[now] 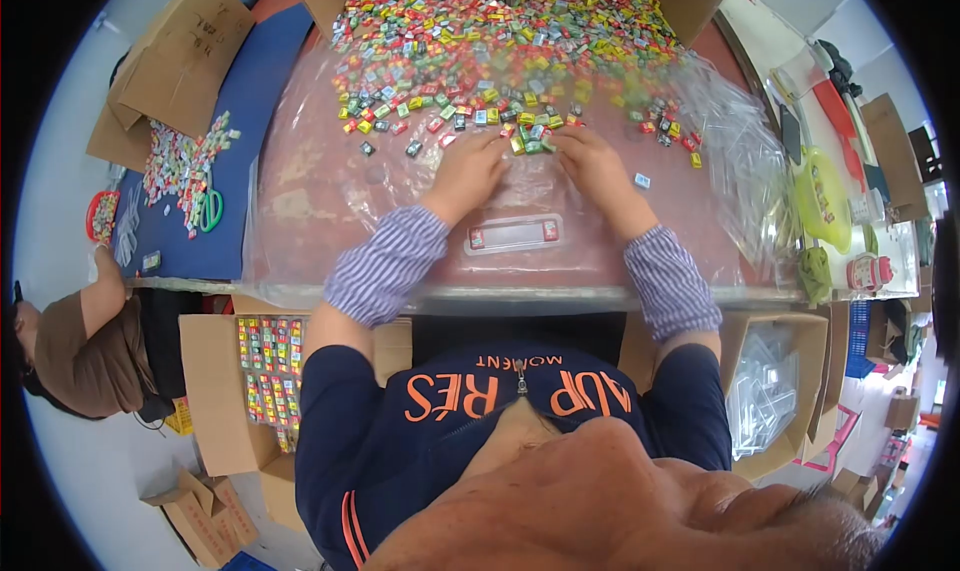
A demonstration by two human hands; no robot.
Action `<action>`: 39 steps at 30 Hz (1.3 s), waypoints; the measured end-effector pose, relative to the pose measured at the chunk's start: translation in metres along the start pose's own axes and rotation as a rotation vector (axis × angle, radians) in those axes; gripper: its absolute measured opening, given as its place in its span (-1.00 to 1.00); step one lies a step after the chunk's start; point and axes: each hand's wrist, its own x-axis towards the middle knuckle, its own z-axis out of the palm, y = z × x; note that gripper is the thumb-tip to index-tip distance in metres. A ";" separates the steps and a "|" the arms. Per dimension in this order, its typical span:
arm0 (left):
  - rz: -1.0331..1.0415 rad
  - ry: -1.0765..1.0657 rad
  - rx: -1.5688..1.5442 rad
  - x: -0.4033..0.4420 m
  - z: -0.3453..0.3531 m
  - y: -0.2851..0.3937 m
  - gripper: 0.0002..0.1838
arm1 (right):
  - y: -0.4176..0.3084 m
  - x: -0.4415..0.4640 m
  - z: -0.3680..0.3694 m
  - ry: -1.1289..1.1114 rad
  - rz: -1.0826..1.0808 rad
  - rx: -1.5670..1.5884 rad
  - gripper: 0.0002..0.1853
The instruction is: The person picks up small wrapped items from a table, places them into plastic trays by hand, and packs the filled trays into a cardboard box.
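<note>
Both hands rest at the near edge of a large heap of small colourful packets (480, 31) on the red table. My left hand (470, 174) is at the left of a small cluster of green, yellow and red packets (530, 139), its fingertips bent towards it. On the cluster's right side, my right hand (590, 166) touches the packets with its fingertips. What either hand grips is too small to make out. Nearer to me lies a clear plastic tray (513, 235) with one red packet at each end.
Clear plastic bags (735, 161) lie at the table's right. Below the edge stand a box of filled trays (215, 391) and a box of clear trays (770, 396). Green scissors (210, 211) lie on the blue surface at left, near another person (85, 351). A yellow-green basket (822, 201) is at right.
</note>
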 end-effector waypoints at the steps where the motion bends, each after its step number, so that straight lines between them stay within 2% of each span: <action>1: -0.014 -0.082 0.077 0.009 0.011 -0.003 -0.78 | 0.001 0.002 0.010 -0.038 0.011 -0.047 -0.85; 2: -0.027 -0.163 0.155 0.016 0.018 -0.003 -0.79 | 0.002 0.003 0.019 -0.076 0.021 -0.096 -0.86; 6: 0.029 -0.058 0.123 0.019 0.027 0.001 -0.84 | 0.008 0.005 0.025 -0.151 0.064 -0.210 -0.89; 8: 0.015 -0.097 0.184 0.024 0.035 0.002 -0.86 | 0.007 -0.002 0.030 -0.185 0.089 -0.229 -0.89; 11: 0.008 -0.153 0.304 0.030 0.039 0.004 -0.88 | 0.007 0.005 0.030 -0.122 0.122 -0.218 -0.90; 15: 0.055 0.003 0.233 0.023 0.037 0.002 -0.89 | -0.002 -0.006 0.023 -0.127 0.221 -0.217 -0.88; 18: -0.217 -0.154 -0.172 0.024 0.029 -0.003 -0.91 | -0.009 -0.016 0.016 -0.134 0.220 -0.150 -0.87; 19: -0.218 -0.151 -0.171 0.019 0.021 0.001 -0.91 | -0.012 -0.016 0.013 -0.131 0.213 -0.117 -0.87; 21: -0.109 -0.138 -0.240 -0.006 -0.002 0.023 -0.89 | -0.045 -0.026 -0.004 -0.162 0.197 -0.054 -0.87; 23: -0.102 -0.221 -0.238 -0.035 -0.022 0.049 -0.88 | -0.077 -0.037 -0.009 -0.190 0.199 0.015 -0.87; 25: -0.044 -0.234 -0.187 -0.066 -0.020 0.059 -0.85 | -0.096 -0.043 -0.006 -0.340 0.100 -0.030 -0.88; 30: 0.111 -0.205 0.051 -0.075 -0.034 0.046 -0.77 | -0.077 -0.046 0.005 -0.375 0.247 -0.149 -0.88; 33: 0.183 -0.160 0.024 -0.074 -0.039 0.036 -0.80 | -0.065 -0.040 -0.012 -0.552 0.253 0.011 -0.83; 34: 0.226 -0.141 0.011 -0.071 -0.039 0.032 -0.81 | -0.051 -0.039 -0.014 -0.545 0.250 0.006 -0.83; 35: 0.234 -0.136 0.013 -0.063 -0.036 0.024 -0.81 | -0.031 -0.038 -0.013 -0.375 0.215 -0.064 -0.83; 36: 0.167 -0.076 0.007 -0.052 -0.032 0.013 -0.79 | -0.015 -0.034 -0.016 -0.208 0.178 -0.133 -0.82; 37: 0.095 -0.019 -0.001 -0.043 -0.027 0.002 -0.77 | 0.004 -0.027 -0.018 -0.212 0.177 -0.134 -0.82; 39: 0.026 0.008 0.022 -0.014 -0.014 -0.007 -0.77 | 0.029 -0.012 -0.022 -0.026 0.092 -0.274 -0.78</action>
